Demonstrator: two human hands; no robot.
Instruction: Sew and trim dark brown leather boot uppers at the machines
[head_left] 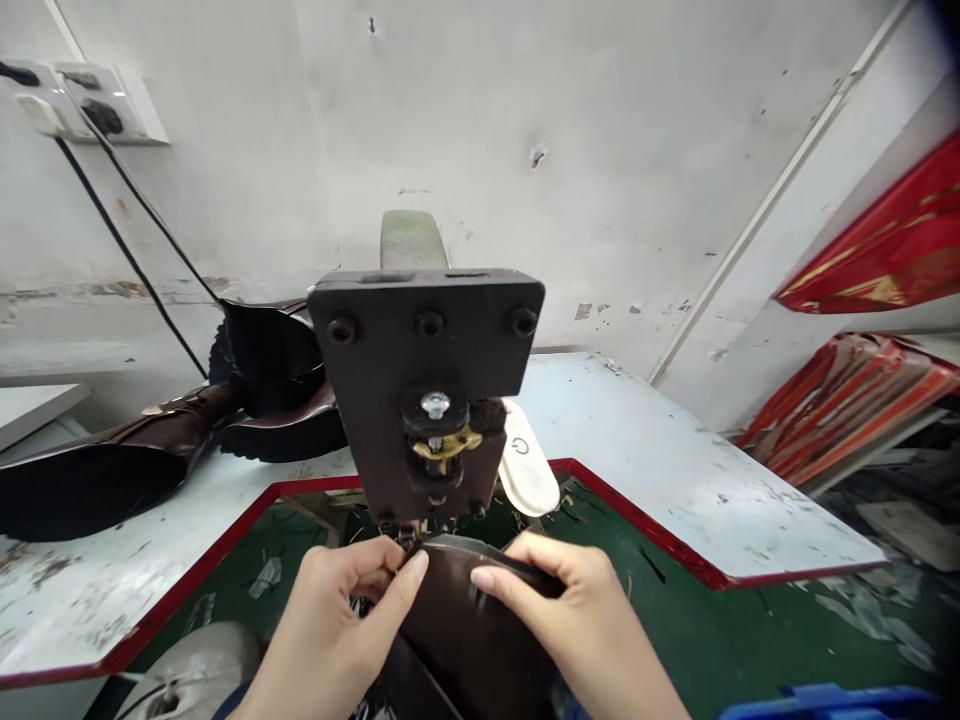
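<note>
A dark brown leather boot upper (pixel 469 630) is held up under the head of a dark sewing machine (pixel 427 370). My left hand (pixel 341 625) pinches its top edge from the left, thumb on the leather, fingers curled behind. My right hand (pixel 574 615) grips the same edge from the right, thumb pressed on the front. The edge sits just below the machine's needle area (pixel 435 525), with a silver screw and brass part above it.
Dark brown boots (pixel 150 450) with black treaded soles lie on the white table (pixel 645 450) at the left. A white insole (pixel 525 465) sits behind the machine. Red folded boxes (pixel 847 400) are stacked at the right. Wall sockets with black cables (pixel 90 110) hang at the upper left. A blue bin edge (pixel 825 700) shows at the bottom right.
</note>
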